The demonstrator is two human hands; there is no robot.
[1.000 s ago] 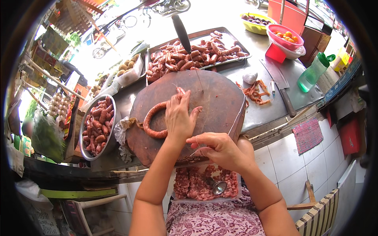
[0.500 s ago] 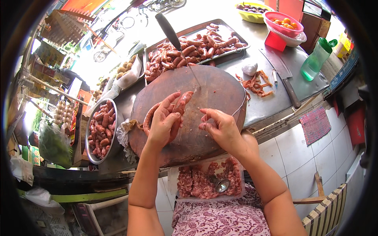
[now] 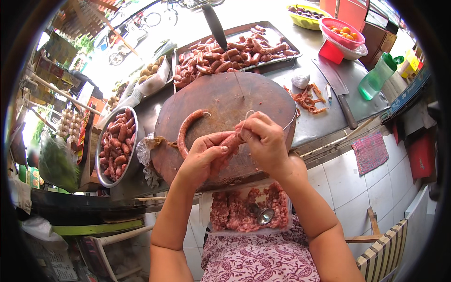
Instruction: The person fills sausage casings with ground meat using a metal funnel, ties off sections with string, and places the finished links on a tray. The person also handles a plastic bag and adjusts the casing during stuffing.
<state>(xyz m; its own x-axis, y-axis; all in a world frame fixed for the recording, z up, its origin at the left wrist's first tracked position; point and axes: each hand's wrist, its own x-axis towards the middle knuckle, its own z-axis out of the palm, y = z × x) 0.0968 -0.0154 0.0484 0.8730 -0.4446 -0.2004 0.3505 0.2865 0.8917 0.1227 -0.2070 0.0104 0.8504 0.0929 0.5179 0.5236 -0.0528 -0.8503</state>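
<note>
My left hand (image 3: 203, 157) is closed around a raw sausage (image 3: 230, 141) over the round wooden chopping board (image 3: 216, 108). Pinched at the sausage's far end, my right hand (image 3: 267, 143) holds a thin white string (image 3: 250, 113), part of which loops above the fingers. That string trails over the board's right edge, where a white ball of string (image 3: 300, 81) lies on the metal counter. A curved length of sausage (image 3: 184, 131) rests on the board, running to my left hand. My fingers hide the exact spot where string meets casing.
A thin knife (image 3: 214, 26) with a black handle stands upright in the board. Beyond is a tray of sausages (image 3: 244, 49); a metal bowl of sausages (image 3: 117, 145) sits left. A cleaver (image 3: 336, 84) and green bottle (image 3: 378, 77) lie right. Minced meat (image 3: 230, 211) fills a container below.
Both hands have come together; the right has moved up to the sausage end with the string. My left hand has lowered and turned the sausage rightward, uncovering the curved length on the board.
</note>
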